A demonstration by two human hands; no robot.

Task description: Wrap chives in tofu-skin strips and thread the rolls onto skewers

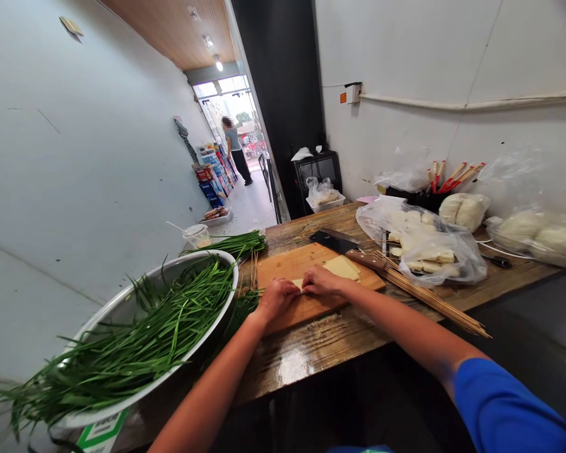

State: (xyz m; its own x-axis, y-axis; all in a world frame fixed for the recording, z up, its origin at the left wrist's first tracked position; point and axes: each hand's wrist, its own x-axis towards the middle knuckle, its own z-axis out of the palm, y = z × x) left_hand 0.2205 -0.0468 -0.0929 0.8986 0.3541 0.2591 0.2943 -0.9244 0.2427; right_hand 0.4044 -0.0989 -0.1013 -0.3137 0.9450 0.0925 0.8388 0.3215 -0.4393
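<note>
My left hand (276,298) and my right hand (321,280) rest side by side on a wooden cutting board (290,264), fingers curled over a pale yellow sheet (297,284) pinched between them. More pale yellow sheets (343,268) lie stacked on the board just beyond my right hand. A cleaver (342,245) with a wooden handle lies across the board's far right corner. What is inside the folded sheet is hidden by my fingers.
A large metal bowl (122,308) of green chives sits at left, with more chives (236,242) behind the board. Bamboo skewers (434,301) lie at right beside plastic bags of white food (424,248). A person stands far down the corridor (236,151).
</note>
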